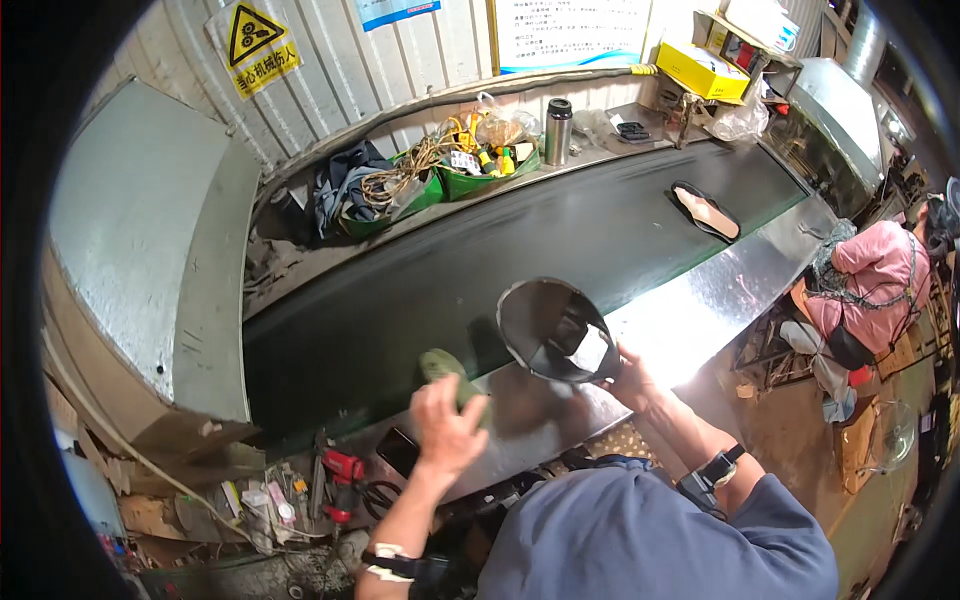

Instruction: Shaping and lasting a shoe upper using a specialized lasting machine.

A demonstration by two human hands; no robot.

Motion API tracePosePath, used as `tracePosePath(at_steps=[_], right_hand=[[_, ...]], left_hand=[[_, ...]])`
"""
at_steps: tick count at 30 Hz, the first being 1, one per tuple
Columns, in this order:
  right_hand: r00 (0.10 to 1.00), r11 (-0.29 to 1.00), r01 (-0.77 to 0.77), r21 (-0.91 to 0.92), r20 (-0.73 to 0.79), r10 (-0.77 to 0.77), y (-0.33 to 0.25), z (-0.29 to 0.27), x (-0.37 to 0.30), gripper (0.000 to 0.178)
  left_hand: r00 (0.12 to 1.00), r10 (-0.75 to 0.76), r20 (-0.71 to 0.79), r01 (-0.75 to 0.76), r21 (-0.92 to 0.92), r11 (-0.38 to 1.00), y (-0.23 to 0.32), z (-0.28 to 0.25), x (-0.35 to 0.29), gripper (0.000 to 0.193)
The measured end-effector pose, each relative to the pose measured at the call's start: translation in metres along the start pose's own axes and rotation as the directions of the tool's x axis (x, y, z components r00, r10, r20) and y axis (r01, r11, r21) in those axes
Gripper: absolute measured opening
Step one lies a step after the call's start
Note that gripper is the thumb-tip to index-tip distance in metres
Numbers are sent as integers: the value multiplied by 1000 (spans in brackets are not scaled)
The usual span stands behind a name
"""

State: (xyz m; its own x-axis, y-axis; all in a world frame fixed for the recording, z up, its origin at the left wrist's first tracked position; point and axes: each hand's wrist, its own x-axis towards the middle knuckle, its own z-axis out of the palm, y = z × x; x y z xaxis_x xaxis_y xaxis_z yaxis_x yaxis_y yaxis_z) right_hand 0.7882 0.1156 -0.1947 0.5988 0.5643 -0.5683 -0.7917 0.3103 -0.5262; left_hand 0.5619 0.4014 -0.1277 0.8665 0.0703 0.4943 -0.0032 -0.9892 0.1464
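My left hand [450,425] is closed round an olive-green piece [440,368] with a rounded end, shaped like a slipper or sole. It is over the near edge of the dark conveyor belt [400,300], and the fingers hide part of it. Farther right, my right hand [632,382] grips the rim of a round black bowl [525,315]. The bowl is tilted so that its inside shows, with a white patch [590,350] and dark shapes in it that I cannot make out. A sandal sole [706,212] with a pinkish top and black edge lies toward the belt's far right end.
A metal ledge [690,310] borders the belt's near side, with a dark phone [398,450] lying on it. Green bins [490,180] with cords and bottles, and a steel flask [558,132], line the back. A metal hood [150,250] stands left; a person in pink [875,280] sits right.
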Motion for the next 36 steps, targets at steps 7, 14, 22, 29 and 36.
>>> tracePosePath(at_steps=[7,14,22,29,36], right_hand=[[991,986,134,-104,26,-132,-19,0,-28,51],[887,223,454,-863,412,-210,-23,8,-103,33],[357,-341,824,-452,882,-308,69,1,-84,45],[641,138,720,-680,574,-510,97,-4,-42,91],[678,113,734,-669,715,-172,49,-38,-73,71]], left_hand=[[966,232,116,-217,-127,968,131,59,-8,31],[402,-442,802,288,-569,-771,41,54,31,53],[208,-796,569,741,-622,-251,-22,111,24,28],[249,-962,110,905,-381,190,-14,140,35,32],[-43,-755,655,612,-579,-538,11,129,-43,34]])
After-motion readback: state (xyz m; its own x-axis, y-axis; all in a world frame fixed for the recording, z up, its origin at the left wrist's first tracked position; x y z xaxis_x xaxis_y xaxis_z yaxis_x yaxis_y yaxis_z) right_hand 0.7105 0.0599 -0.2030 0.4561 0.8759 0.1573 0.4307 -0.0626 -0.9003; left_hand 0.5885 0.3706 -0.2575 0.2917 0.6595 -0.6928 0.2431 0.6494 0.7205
